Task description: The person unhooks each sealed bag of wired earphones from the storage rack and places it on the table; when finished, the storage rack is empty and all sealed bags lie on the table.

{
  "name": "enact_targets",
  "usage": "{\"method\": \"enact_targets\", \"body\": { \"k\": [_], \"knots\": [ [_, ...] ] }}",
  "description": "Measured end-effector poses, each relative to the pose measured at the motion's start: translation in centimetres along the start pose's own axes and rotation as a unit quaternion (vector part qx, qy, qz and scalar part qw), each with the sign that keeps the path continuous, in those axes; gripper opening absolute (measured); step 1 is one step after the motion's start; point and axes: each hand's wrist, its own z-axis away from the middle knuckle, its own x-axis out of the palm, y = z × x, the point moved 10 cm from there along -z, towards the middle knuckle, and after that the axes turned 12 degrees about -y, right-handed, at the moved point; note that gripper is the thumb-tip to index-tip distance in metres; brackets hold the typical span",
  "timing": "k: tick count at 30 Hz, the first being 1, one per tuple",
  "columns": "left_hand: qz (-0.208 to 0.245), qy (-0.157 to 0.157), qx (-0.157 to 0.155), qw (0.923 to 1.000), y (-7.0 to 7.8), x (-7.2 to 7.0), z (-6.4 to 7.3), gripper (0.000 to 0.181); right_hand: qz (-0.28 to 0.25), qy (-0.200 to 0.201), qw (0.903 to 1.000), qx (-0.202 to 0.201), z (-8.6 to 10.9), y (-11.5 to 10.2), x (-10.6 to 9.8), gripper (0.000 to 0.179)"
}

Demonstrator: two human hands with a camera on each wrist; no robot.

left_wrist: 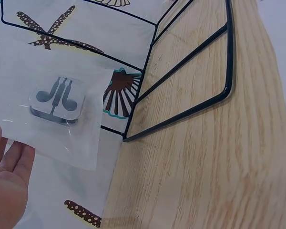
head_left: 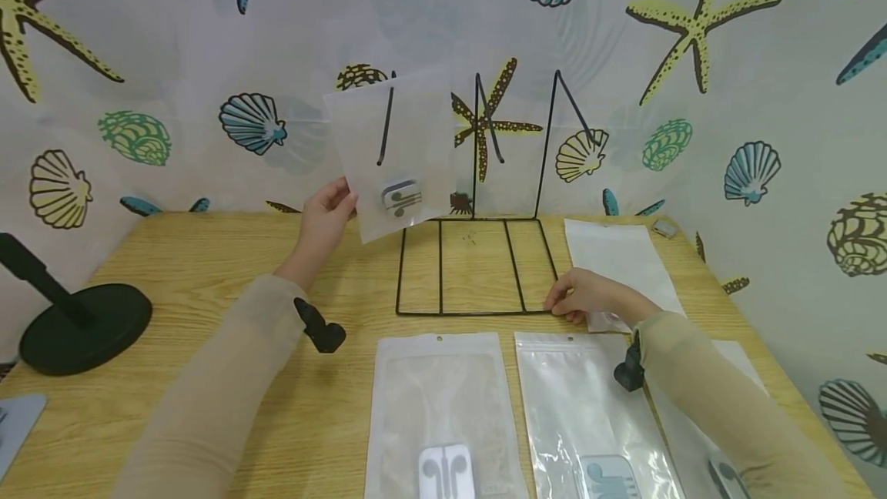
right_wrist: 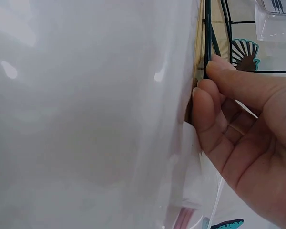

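In the head view a white plastic bag [head_left: 426,133] with cased earphones [head_left: 402,195] inside is upright and slightly tilted at the left prong of a black wire rack [head_left: 478,313]. The prong shows in front of the bag; whether it passes through the bag's hole is too small to tell. My left hand [head_left: 324,220] pinches the bag's lower left edge, and in the left wrist view the left hand [left_wrist: 9,183] is partly cut off. At the rack's front right corner, my right hand [head_left: 592,295] pinches the wire. Its fingers [right_wrist: 229,78] hold that wire in the right wrist view.
Two flat bags, one matte [head_left: 440,391] and one glossy [head_left: 578,383], lie in front of the rack, each with earphones. More bags [head_left: 617,252] lie at right, partly under the right arm. A black round stand [head_left: 90,329] occupies the left. A patterned cloth [head_left: 208,37] hangs behind.
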Motion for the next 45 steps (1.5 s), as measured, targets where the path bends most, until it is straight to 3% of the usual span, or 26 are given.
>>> {"method": "enact_targets", "body": {
  "k": [5, 12, 20, 29, 33, 45],
  "knots": [
    [0.034, 0.009, -0.001, 0.9994, -0.2, -0.1, 0.1, 0.039, -0.006, 0.002, 1.0, 0.002, 0.1, 0.1, 0.0, 0.01],
    [0.01, 0.047, -0.023, 0.9986, -0.3, -0.7, 0.4, 0.037, -0.01, 0.002, 0.9999, 0.001, 0.2, -0.2, 0.1, 0.01],
    [-0.002, 0.088, -0.027, 0.9957, 0.1, -1.5, 1.0, 0.035, -0.016, -0.001, 0.9999, 0.001, 0.3, -0.2, 0.2, 0.011],
    [-0.015, 0.12, 0.013, 0.9925, 0.9, -2.2, 1.5, 0.024, -0.016, 0.0, 0.9999, 0.003, 0.4, -0.3, 0.3, 0.012],
    [-0.006, 0.126, 0.02, 0.9918, 1.0, -2.3, 1.7, 0.024, -0.015, -0.001, 0.9999, 0.0, 0.4, -0.2, 0.3, 0.012],
    [0.033, 0.11, -0.02, 0.9932, 0.3, -2.3, 2.0, 0.04, -0.025, 0.002, 0.9996, 0.015, 0.4, 0.1, 0.2, 0.011]
  ]
}}
